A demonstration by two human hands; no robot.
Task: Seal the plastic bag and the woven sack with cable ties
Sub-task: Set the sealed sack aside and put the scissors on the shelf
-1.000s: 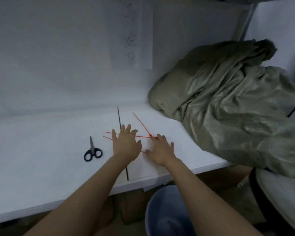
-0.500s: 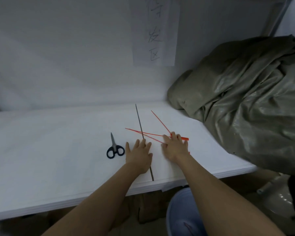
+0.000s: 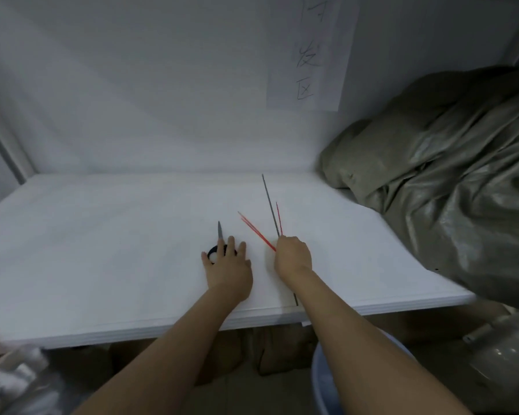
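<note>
Head cam: early stage imo, right grip (image 3: pixel 292 256) curled round red cable ties (image 3: pixel 256 232), left grip (image 3: pixel 226 265) flat on scissors (image 3: pixel 220 230) just left of it, woven sack (image 3: pixel 447 190) slumped well right of both on worktop (image 3: pixel 102 235), no tie seen on it, plastic bag not spotted, both seals TBD.

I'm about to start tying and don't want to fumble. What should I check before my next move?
1. Red cable ties in hand: ok, the right hand grips them.
2. Ties bundled: not ok, they fan out two ways.
3. Scissors at hand: ok, the left hand rests on their handles.
4. Woven sack on the table: ok, it lies crumpled at the right end.
5. Sack mouth gathered: cannot tell.
6. Plastic bag ready: cannot tell, none plainly in view.
</note>
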